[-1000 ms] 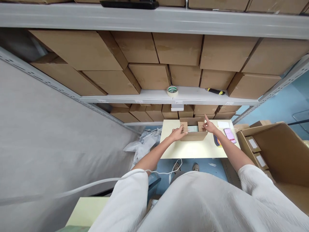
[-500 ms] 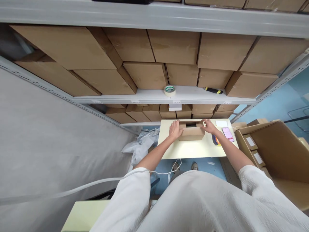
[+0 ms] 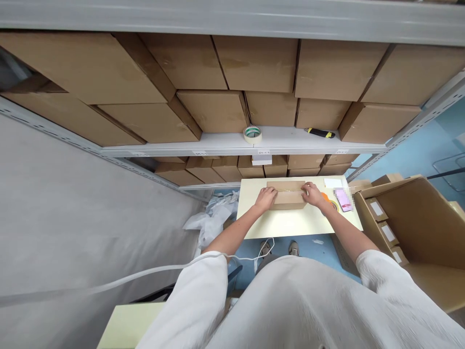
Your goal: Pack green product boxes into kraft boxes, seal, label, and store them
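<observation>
Head view: 2 hands on carton.

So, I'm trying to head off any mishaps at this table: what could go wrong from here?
The top flaps of the small carton are under the left hand and right hand; they might spring up if released unsecured. The orange item lies close by the right forearm, which could nudge it. The white cable crosses the left arm in this view and might snag, though I cannot tell whether it touches.
</observation>
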`<state>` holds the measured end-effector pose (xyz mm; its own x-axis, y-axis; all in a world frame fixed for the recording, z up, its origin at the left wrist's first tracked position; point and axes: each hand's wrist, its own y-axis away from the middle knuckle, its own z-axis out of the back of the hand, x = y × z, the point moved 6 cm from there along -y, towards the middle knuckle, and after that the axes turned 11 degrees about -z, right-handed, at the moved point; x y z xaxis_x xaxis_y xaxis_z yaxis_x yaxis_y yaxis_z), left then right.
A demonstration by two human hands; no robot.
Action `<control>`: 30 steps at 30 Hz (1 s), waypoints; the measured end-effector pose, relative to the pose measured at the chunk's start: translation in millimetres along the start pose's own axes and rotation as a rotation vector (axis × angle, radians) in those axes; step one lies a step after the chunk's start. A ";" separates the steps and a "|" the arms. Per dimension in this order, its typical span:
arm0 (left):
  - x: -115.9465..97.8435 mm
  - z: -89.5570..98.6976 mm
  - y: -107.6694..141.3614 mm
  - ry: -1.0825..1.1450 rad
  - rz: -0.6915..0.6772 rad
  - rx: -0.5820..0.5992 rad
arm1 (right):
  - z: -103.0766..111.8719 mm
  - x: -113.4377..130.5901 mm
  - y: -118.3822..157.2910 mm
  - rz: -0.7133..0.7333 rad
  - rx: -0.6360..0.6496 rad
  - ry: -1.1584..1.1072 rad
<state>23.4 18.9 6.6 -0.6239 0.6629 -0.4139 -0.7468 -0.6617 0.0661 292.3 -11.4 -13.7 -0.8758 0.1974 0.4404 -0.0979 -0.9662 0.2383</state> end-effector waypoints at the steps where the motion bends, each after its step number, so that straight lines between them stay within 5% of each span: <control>1: 0.2 -2.2 0.9 -0.010 -0.012 0.007 | -2.0 -0.5 0.4 -0.001 -0.012 0.000; 9: 4.6 -16.0 13.1 -0.080 -0.113 -0.034 | -11.0 -19.0 10.4 -0.007 -0.157 -0.136; 14: 7.2 -26.1 14.5 -0.122 -0.122 -0.035 | -13.3 -82.2 38.1 -0.256 -0.199 -0.105; 20: 10.9 -34.6 12.4 -0.111 -0.084 -0.047 | -25.1 -153.6 68.4 -0.570 -0.086 0.068; 30: 8.9 -37.2 11.5 -0.117 -0.036 -0.016 | -53.3 -159.0 67.2 -0.597 0.034 0.111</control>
<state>17.8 4.2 -30.1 -0.6201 0.7221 -0.3066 -0.7660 -0.6417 0.0379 399.8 -116.6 -113.9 -0.7184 0.6835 0.1293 -0.5738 -0.6874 0.4451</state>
